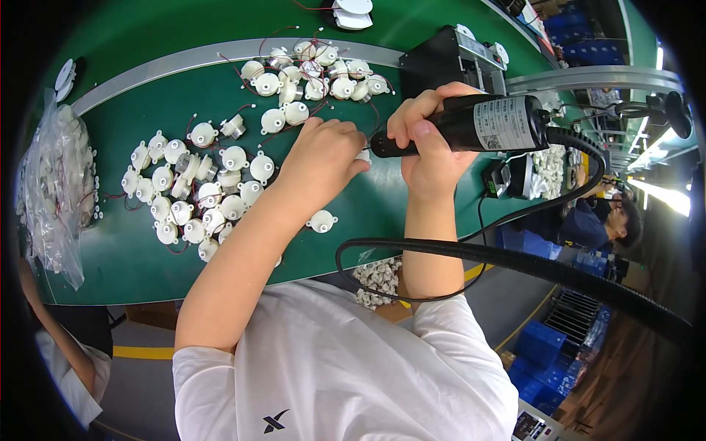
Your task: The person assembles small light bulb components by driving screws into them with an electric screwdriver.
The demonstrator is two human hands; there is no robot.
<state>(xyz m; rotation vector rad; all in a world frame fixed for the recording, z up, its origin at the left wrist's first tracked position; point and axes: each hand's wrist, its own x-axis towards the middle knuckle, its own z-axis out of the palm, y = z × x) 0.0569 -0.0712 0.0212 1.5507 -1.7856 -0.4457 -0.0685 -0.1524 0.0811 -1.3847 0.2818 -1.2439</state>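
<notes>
My right hand (430, 140) is wrapped round a black electric screwdriver (485, 123) with a white label, lying almost level with its nose toward the left. My left hand (323, 158) is closed right at that nose, and a small white part (363, 155) shows at its fingertips; most of the part is hidden by the fingers. White round motor units (209, 195) with thin red and black wires lie in a loose group left of my left forearm. More of these units (316, 70) sit beyond my hands. A single unit (321, 221) lies between my forearms.
A clear plastic bag (55, 191) of white parts stands at the left end of the green bench (118, 257). The screwdriver's thick black cord (515, 266) loops over my right arm. A black box-shaped device (448, 62) stands at the back. Other people are at both sides.
</notes>
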